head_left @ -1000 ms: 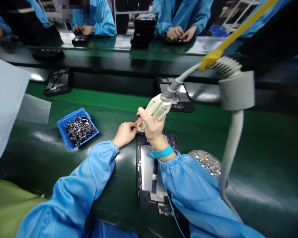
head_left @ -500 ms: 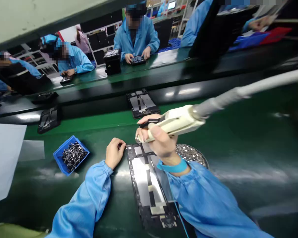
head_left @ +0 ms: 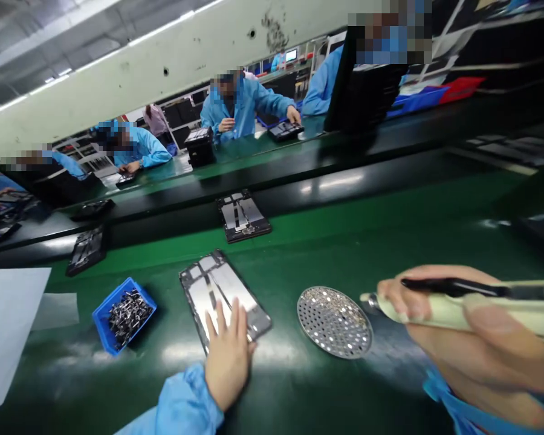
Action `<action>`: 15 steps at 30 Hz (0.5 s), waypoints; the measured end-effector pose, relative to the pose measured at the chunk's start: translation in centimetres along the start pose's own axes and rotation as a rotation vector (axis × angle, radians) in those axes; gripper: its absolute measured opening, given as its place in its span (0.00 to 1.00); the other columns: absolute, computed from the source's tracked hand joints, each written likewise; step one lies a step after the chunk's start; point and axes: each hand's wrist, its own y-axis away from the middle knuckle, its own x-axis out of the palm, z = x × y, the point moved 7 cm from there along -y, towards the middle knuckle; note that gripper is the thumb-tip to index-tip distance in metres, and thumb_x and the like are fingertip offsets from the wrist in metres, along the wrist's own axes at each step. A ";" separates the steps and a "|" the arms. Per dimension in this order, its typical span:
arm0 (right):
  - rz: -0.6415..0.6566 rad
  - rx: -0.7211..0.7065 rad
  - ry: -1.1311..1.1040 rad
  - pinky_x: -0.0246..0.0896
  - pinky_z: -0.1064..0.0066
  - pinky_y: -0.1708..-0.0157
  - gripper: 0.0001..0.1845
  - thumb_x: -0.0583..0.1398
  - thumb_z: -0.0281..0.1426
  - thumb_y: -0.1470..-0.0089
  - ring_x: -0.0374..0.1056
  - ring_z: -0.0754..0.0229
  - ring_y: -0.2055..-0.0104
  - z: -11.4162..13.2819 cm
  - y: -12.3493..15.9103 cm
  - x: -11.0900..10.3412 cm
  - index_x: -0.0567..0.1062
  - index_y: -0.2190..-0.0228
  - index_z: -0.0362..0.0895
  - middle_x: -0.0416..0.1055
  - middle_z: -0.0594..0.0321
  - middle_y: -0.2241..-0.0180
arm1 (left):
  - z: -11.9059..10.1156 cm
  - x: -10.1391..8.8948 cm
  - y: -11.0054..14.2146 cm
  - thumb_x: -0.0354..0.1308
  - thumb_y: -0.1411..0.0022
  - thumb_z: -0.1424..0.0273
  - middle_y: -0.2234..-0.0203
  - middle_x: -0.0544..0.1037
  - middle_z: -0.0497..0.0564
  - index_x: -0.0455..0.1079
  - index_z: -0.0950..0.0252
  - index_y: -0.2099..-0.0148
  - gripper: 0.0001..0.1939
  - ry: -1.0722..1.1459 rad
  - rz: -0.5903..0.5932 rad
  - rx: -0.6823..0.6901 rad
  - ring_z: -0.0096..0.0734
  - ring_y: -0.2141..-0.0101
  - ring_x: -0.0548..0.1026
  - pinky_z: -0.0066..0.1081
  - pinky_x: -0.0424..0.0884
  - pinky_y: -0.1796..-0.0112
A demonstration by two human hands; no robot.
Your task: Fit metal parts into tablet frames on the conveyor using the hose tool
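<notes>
My right hand (head_left: pixel 474 341) is shut around a cream electric screwdriver (head_left: pixel 462 311), at the right edge of the view. Its metal tip points left, close to the rim of a round perforated metal tray (head_left: pixel 334 322) holding small screws. My left hand (head_left: pixel 229 356) lies with fingers spread on the lower edge of a black-framed tablet chassis (head_left: pixel 220 296). The chassis has silver panels and sits tilted on the green bench mat (head_left: pixel 344 254). The hand hides part of its near edge.
A blue bin (head_left: pixel 100 323) of dark metal parts stands left of the chassis, beside white sheets (head_left: pixel 9 326). Further black frames (head_left: pixel 242 215) lie along the bench. Co-workers in blue coats (head_left: pixel 236 109) work across a dark raised shelf (head_left: pixel 272 181).
My right hand has swung right with the screwdriver, away from the chassis. My left hand has let go of its pinch and lies flat on the chassis. The chassis now sits turned and further left.
</notes>
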 end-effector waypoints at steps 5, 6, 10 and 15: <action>-0.121 0.073 0.062 0.53 0.44 0.76 0.18 0.68 0.55 0.64 0.58 0.51 0.80 -0.6 1.8 -2.4 0.85 0.77 0.55 0.56 0.54 0.87 | 11.0 -0.1 -8.8 0.48 0.25 0.70 0.24 0.53 0.57 0.58 0.59 0.23 0.31 0.017 0.233 -0.206 0.64 0.26 0.52 0.73 0.57 0.33; -0.133 0.075 0.064 0.54 0.42 0.75 0.18 0.67 0.55 0.63 0.58 0.51 0.80 -0.8 2.0 -2.7 0.85 0.76 0.56 0.56 0.54 0.86 | 13.0 -0.2 -10.5 0.48 0.25 0.71 0.24 0.52 0.55 0.57 0.57 0.23 0.31 0.044 0.272 -0.238 0.62 0.25 0.49 0.74 0.53 0.33; -0.161 0.096 0.046 0.54 0.39 0.77 0.18 0.64 0.55 0.62 0.56 0.49 0.81 -1.6 2.2 -3.5 0.85 0.76 0.59 0.52 0.55 0.86 | 18.9 -1.2 -16.5 0.50 0.27 0.72 0.25 0.56 0.53 0.62 0.49 0.26 0.31 0.103 0.291 -0.309 0.60 0.25 0.48 0.76 0.47 0.33; -0.044 0.069 0.032 0.57 0.46 0.83 0.18 0.65 0.56 0.60 0.60 0.48 0.83 -2.7 2.0 -3.6 0.86 0.74 0.58 0.56 0.55 0.88 | 21.2 -2.8 -22.8 0.58 0.27 0.64 0.30 0.65 0.61 0.70 0.58 0.33 0.23 0.229 0.215 -0.441 0.61 0.27 0.55 0.73 0.49 0.32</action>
